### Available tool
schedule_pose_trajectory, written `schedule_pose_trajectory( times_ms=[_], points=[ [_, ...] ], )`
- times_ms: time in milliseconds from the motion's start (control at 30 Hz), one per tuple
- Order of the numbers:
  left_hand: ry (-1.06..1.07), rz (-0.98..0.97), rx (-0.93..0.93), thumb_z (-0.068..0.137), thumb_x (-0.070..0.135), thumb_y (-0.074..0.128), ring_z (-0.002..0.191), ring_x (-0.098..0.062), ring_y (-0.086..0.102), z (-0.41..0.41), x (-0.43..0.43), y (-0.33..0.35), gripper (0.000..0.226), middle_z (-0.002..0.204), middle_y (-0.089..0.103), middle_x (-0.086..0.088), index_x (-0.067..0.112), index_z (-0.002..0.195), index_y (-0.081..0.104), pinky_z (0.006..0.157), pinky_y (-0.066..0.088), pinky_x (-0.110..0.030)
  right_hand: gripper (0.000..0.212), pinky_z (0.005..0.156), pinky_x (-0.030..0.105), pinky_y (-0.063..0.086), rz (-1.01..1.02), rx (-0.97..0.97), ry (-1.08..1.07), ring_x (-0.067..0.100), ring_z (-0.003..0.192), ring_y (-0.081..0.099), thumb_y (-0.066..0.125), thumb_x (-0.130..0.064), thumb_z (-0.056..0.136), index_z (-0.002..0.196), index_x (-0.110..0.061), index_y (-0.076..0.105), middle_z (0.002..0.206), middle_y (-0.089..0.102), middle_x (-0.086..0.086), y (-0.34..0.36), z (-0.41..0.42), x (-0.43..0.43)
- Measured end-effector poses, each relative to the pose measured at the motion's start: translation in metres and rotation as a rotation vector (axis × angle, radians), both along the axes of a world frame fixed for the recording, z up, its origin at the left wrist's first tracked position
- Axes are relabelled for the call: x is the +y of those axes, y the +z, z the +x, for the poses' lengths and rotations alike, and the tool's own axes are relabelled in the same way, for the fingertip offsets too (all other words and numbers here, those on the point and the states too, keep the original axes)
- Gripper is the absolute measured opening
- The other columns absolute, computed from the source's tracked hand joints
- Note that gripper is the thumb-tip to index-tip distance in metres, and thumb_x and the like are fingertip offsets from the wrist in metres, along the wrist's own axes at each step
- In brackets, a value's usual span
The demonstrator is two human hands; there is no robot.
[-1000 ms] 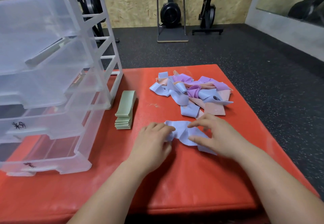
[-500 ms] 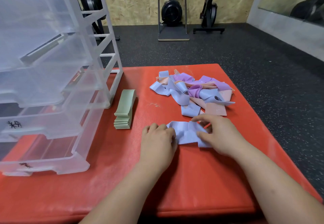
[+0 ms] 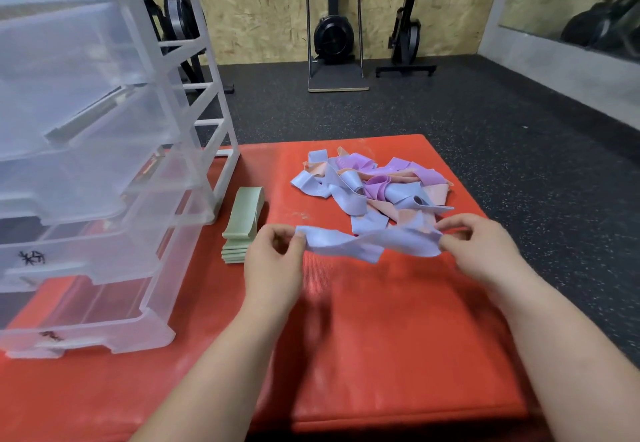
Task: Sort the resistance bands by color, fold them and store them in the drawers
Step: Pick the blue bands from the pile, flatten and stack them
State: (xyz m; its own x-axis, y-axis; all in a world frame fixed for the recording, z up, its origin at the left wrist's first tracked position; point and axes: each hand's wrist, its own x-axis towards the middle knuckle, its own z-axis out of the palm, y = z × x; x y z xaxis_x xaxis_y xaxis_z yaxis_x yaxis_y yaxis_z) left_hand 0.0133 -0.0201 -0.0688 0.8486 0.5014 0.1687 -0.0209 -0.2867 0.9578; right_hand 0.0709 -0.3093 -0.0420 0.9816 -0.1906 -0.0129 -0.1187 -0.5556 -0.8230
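Blue band (image 3: 370, 242) lifted, stretched left-right, seemingly twisted; left hand (image 3: 273, 261), right hand (image 3: 481, 247) pinch ends.

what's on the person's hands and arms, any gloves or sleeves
The left hand and right hand are bare: no gloves, rings or watch visible. The forearms are bare as well, with no sleeves in view.

Red padded mat (image 3: 381, 344), clear drawer unit (image 3: 104, 171) set on its left, folded green bands (image 3: 242, 223) stacked beside it, mixed-colour bands (image 3: 370, 182) heaped farther back.
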Motion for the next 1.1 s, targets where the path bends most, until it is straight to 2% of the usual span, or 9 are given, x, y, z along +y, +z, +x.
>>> schedule_pose_trajectory(
  times_ms=[100,200,300,433,600,700,900,1033,1100],
  points=[
    [0.003,-0.057,0.168,0.086,0.027,0.07,0.083,-0.023,0.072,-0.002,0.004,-0.009,0.006,0.083,0.075,0.001,0.022,0.09,0.067,0.085,0.061,-0.05,0.052,0.092,0.035,0.052,-0.413,0.1,0.283,0.021,0.101,0.066,0.082,-0.026,0.081,0.128,-0.037,0.065,0.12,0.063,-0.002,-0.003,-0.006,0.0],
    [-0.03,-0.059,0.242,0.078,0.02,0.068,0.082,-0.03,0.074,-0.005,0.007,-0.01,0.013,0.079,0.075,-0.001,0.02,0.091,0.067,0.083,0.062,-0.057,0.074,0.106,0.03,0.046,-0.56,0.094,0.512,0.015,0.124,0.059,0.071,-0.007,0.076,0.141,-0.039,0.057,0.14,0.053,-0.008,-0.01,-0.012,0.004],
    [-0.062,0.016,0.269,0.082,0.004,0.065,0.076,-0.023,0.075,-0.004,0.012,-0.01,0.029,0.082,0.078,0.005,0.025,0.101,0.068,0.082,0.062,-0.053,0.05,0.098,0.03,0.052,-0.511,0.124,0.574,0.005,0.107,0.065,0.074,-0.02,0.083,0.126,-0.044,0.064,0.119,0.069,-0.016,-0.016,-0.013,0.006],
    [-0.088,0.086,0.295,0.085,0.012,0.066,0.077,-0.015,0.075,-0.001,0.016,-0.011,0.024,0.082,0.077,0.012,0.03,0.098,0.075,0.081,0.063,-0.046,0.011,0.081,0.035,0.055,-0.534,-0.009,0.387,0.008,0.083,0.067,0.078,-0.034,0.086,0.088,-0.041,0.07,0.083,0.07,-0.017,-0.017,-0.008,0.007],
    [0.063,0.019,0.224,0.083,0.017,0.064,0.077,-0.021,0.075,0.0,0.024,-0.006,0.015,0.072,0.076,0.009,0.026,0.083,0.076,0.083,0.061,-0.048,0.004,0.068,0.031,0.047,-0.316,-0.108,0.058,0.015,0.075,0.069,0.074,-0.027,0.087,0.084,-0.03,0.074,0.073,0.073,-0.012,-0.006,-0.002,0.0],
    [0.121,-0.081,0.163,0.088,0.025,0.065,0.075,-0.024,0.075,0.001,0.026,-0.005,0.011,0.071,0.076,0.007,0.024,0.085,0.076,0.085,0.062,-0.052,0.007,0.075,0.041,0.061,-0.066,-0.048,-0.046,0.015,0.069,0.075,0.073,-0.025,0.087,0.081,-0.025,0.077,0.065,0.075,-0.007,-0.004,0.0,-0.002],
    [-0.025,-0.106,0.22,0.076,0.035,0.06,0.084,-0.021,0.077,-0.001,0.022,-0.008,0.023,0.079,0.079,0.007,0.024,0.086,0.077,0.088,0.062,-0.053,0.007,0.065,0.042,0.063,0.006,0.099,0.094,0.019,0.066,0.067,0.073,-0.02,0.091,0.085,-0.021,0.078,0.08,0.076,0.004,-0.008,-0.004,-0.002],
    [-0.089,-0.077,0.245,0.081,0.027,0.065,0.083,-0.023,0.076,-0.002,0.019,-0.008,0.014,0.079,0.079,0.005,0.024,0.085,0.078,0.087,0.062,-0.054,0.012,0.067,0.051,0.061,-0.149,0.195,0.221,0.028,0.069,0.072,0.07,-0.02,0.09,0.081,-0.023,0.078,0.072,0.077,0.004,-0.014,-0.006,-0.002],
    [-0.07,-0.088,0.232,0.083,0.026,0.068,0.084,-0.025,0.076,-0.002,0.02,-0.007,0.01,0.078,0.079,0.004,0.025,0.084,0.078,0.086,0.062,-0.055,0.013,0.07,0.049,0.061,-0.011,0.175,0.19,0.023,0.071,0.07,0.068,-0.018,0.091,0.083,-0.019,0.078,0.077,0.077,0.004,-0.011,-0.006,0.001]
  ],
)
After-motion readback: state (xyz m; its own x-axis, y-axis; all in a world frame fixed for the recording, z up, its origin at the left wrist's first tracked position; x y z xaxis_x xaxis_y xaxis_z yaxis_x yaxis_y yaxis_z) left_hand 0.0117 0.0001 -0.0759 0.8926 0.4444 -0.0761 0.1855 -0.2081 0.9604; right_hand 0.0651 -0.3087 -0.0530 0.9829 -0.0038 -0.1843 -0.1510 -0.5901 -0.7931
